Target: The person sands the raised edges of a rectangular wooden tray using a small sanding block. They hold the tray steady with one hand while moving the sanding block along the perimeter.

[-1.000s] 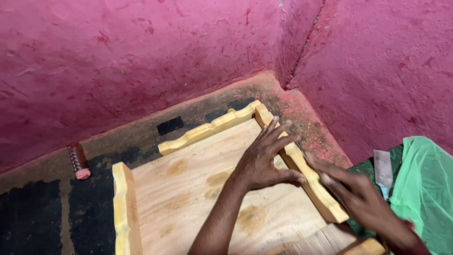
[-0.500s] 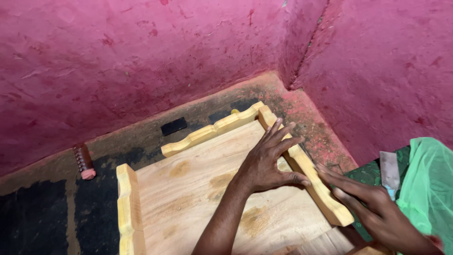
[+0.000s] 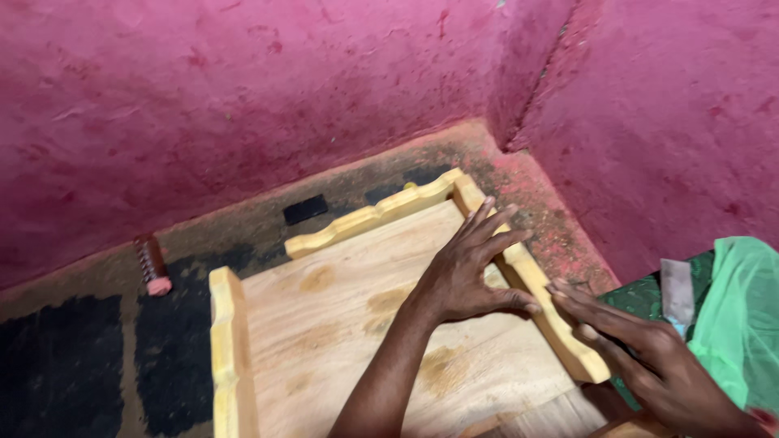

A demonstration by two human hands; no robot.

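Note:
A wooden tray-like panel (image 3: 341,341) lies on the floor in a corner, with pale scalloped rails along its far, left and right sides. My left hand (image 3: 466,272) lies flat and spread on the board, fingers reaching onto the right rail (image 3: 560,324). My right hand (image 3: 641,353) rests with straight fingers against the outer side of that same rail. Neither hand holds anything.
Pink rough walls (image 3: 243,105) meet in a corner right behind the panel. A small brown cylinder with a pink end (image 3: 152,265) and a dark flat rectangle (image 3: 305,209) lie on the floor near the wall. Green cloth (image 3: 730,316) covers the lower right.
The view has shifted slightly, so the panel sits a little lower and more to the right. My right hand has slid along the right rail toward my left hand.

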